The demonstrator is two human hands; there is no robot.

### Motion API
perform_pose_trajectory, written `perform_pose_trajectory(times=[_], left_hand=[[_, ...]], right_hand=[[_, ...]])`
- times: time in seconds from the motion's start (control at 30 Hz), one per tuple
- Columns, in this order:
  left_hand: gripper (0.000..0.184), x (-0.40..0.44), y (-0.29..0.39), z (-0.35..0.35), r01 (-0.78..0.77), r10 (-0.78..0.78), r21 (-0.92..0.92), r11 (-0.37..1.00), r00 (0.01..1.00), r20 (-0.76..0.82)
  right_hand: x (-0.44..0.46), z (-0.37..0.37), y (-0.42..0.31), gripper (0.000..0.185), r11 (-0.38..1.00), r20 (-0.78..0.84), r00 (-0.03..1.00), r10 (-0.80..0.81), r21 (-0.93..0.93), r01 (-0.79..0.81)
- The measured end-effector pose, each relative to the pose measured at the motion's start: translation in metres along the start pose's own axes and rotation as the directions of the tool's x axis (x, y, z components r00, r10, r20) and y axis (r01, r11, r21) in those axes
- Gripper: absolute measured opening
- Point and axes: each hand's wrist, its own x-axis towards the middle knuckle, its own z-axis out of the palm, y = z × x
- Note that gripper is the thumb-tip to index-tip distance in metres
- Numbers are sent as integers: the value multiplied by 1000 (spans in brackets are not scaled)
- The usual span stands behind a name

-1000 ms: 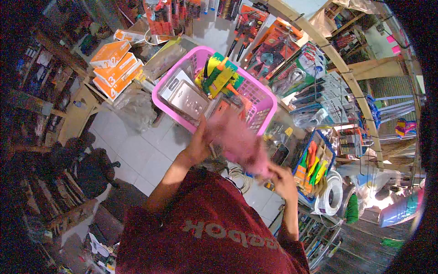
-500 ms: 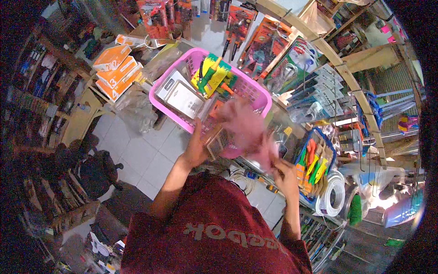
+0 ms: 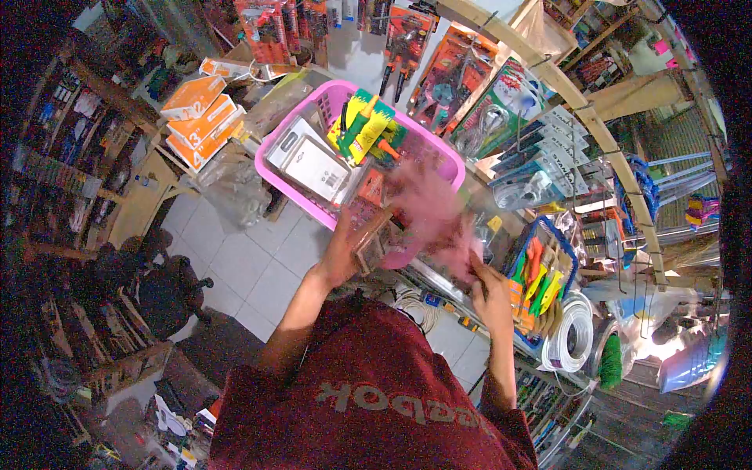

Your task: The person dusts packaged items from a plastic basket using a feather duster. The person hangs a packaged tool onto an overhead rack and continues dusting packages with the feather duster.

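Note:
My left hand (image 3: 338,254) is closed around a small, clear-sided box (image 3: 373,249) just in front of the pink basket (image 3: 294,200). A pink cloth (image 3: 427,200), smeared by motion, hangs from the pinched fingers of my right hand (image 3: 491,296) and covers the basket's near right corner. Inside the basket lie white-carded packs (image 3: 315,172) and yellow-and-green packaged tools (image 3: 362,129). Next to the cloth, an orange-and-black pack (image 3: 370,188) shows in part.
Orange boxes (image 3: 200,125) are stacked left of the basket. To the right stand a blue-edged tray of paint brushes (image 3: 540,282) and a white cable coil (image 3: 567,333). Carded tools (image 3: 458,74) hang behind, below a wooden beam (image 3: 576,90).
The pink cloth has shifted slightly right and down over the basket's corner. My left hand and the small box have turned a little, showing more of the box. My right hand has barely moved.

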Motion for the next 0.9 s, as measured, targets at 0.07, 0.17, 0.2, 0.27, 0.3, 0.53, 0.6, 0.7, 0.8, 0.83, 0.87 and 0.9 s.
perform_pose_trajectory(times=[0.07, 0.17, 0.2, 0.27, 0.3, 0.53, 0.6, 0.7, 0.8, 0.83, 0.87, 0.9], left_hand=[[86, 5, -7, -17, 41, -44, 110, 993, 999, 25], [76, 12, -16, -24, -75, 74, -37, 997, 997, -8], [78, 11, -13, -18, -55, 58, -64, 996, 997, 43], [83, 6, -3, -3, -18, 34, -121, 993, 990, 140], [84, 3, -4, -5, -66, 59, 51, 997, 991, 123], [84, 9, -6, -10, 16, -11, -61, 998, 996, 83], [84, 12, -7, -14, 78, -58, -124, 989, 986, 159], [87, 17, -15, -21, -121, 118, 148, 982, 993, 31], [89, 5, -5, -16, 105, -107, -31, 994, 993, -58], [90, 3, -5, -14, 90, -91, -56, 994, 996, -11], [91, 3, -4, -12, 72, -70, -82, 994, 997, 35], [92, 3, -3, -8, 53, -44, -106, 993, 996, 81]], right_hand=[[2, -1, -4, 40, 998, 64, 998, -29, 50, 26], [-4, -2, -3, 38, 991, 231, 970, -79, 125, 50], [-6, 0, 1, 37, 997, 177, 984, -3, 74, -10], [1, 4, 7, 33, 997, -15, 997, 71, 19, -70], [-1, 4, 4, 33, 999, 20, 1000, 25, 30, -25], [-7, 2, 12, 32, 988, 149, 979, 143, 36, -150], [-7, 7, 12, 33, 993, 56, 992, 116, 20, -118], [-6, -1, -7, 33, 995, 154, 983, -94, 36, 90], [-5, 3, 0, 34, 997, 183, 981, -59, 60, 49], [-8, 6, 6, 32, 999, 128, 992, -8, 52, 1], [-7, 9, 10, 31, 998, 71, 997, 40, 47, -44], [-5, 10, 9, 30, 995, 12, 996, 85, 44, -86]])
